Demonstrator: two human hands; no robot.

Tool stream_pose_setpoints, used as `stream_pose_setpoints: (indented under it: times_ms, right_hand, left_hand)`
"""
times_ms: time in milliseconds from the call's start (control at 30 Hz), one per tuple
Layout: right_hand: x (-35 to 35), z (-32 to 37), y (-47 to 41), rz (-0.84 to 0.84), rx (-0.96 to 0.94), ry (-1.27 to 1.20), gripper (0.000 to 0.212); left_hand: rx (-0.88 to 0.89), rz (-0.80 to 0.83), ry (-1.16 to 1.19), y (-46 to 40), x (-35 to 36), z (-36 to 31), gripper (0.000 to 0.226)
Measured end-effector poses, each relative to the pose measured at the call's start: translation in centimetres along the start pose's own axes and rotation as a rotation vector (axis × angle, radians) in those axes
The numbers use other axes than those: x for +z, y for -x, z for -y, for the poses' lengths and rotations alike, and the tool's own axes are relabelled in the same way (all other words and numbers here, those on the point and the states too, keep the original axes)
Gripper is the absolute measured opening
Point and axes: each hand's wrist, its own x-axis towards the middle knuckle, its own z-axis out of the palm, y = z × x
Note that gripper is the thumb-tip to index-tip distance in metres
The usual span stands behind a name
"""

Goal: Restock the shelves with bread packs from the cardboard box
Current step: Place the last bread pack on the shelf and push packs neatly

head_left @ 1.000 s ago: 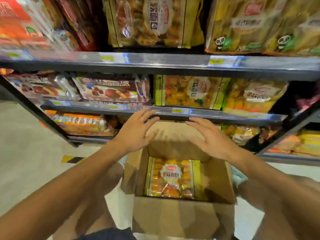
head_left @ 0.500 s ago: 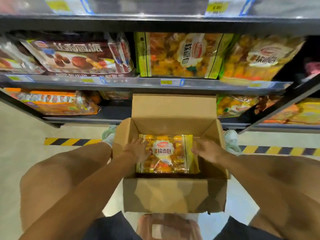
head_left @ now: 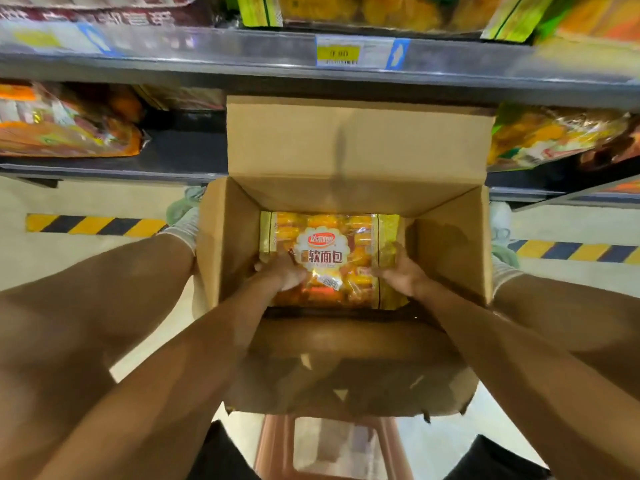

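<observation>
An open cardboard box (head_left: pixel 446 244) stands on the floor between my legs, its flaps folded out. Inside lies a yellow and orange bread pack (head_left: pixel 325 233) with a white round label. Both my hands are down in the box. My left hand (head_left: pixel 282 271) grips the pack at its near left part. My right hand (head_left: pixel 398 271) grips it at the near right part, over the yellow side strip. The fingertips are partly hidden against the wrapper.
A shelf edge (head_left: pixel 207 53) with a yellow price tag (head_left: pixel 337 53) runs across the top. More bread packs (head_left: pixel 65 123) lie on the lower shelf left and right of the box. Yellow-black floor tape (head_left: pixel 93 225) runs along the shelf base. A brown stool (head_left: pixel 332 445) is under me.
My hands went from above the box down into it and closed on the bread pack. My view dropped and moved closer to the box.
</observation>
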Motion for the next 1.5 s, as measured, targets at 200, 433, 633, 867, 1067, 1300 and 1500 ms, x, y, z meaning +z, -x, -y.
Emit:
stream_pose_setpoints:
  times_ms: [200, 433, 633, 867, 1067, 1300, 1500]
  right_hand:
    - [0.5, -1.5, -0.8, -0.052, 0.063, -0.193, 0.101]
    - [0.1, -2.9, -1.9, -0.119, 0.157, -0.274, 0.084]
    - [0.7, -2.8, -3.2, -0.095, 0.166, -0.367, 0.086]
    - [1.0, -2.1, -3.5, -0.147, 0.172, -0.368, 0.057]
    - [-0.5, -1.6, 0.4, -0.146, 0.107, -0.338, 0.049]
    - [-3.1, 0.8, 8.6, -0.213, -0.044, -0.416, 0.047]
    - [-5.0, 3.2, 15.4, -0.256, -0.27, -0.398, 0.041]
  left_hand:
    - [-0.064, -0.097, 0.227, -1.4, 0.0, -0.6, 0.097]
    - [-0.095, -0.156, 0.376, -2.2, 0.5, 0.3, 0.094]
    - [-0.097, -0.068, 0.48, -3.6, 1.5, 0.9, 0.087]
    - [-0.076, -0.057, 0.794, -3.5, 2.2, 1.8, 0.061]
    - [-0.003, -0.092, 0.713, 0.5, 0.3, 1.1, 0.065]
    - [0.162, -0.191, 0.749, 7.9, -3.8, 1.5, 0.074]
    - [0.445, -0.367, 0.716, 15.3, -7.8, 2.8, 0.041]
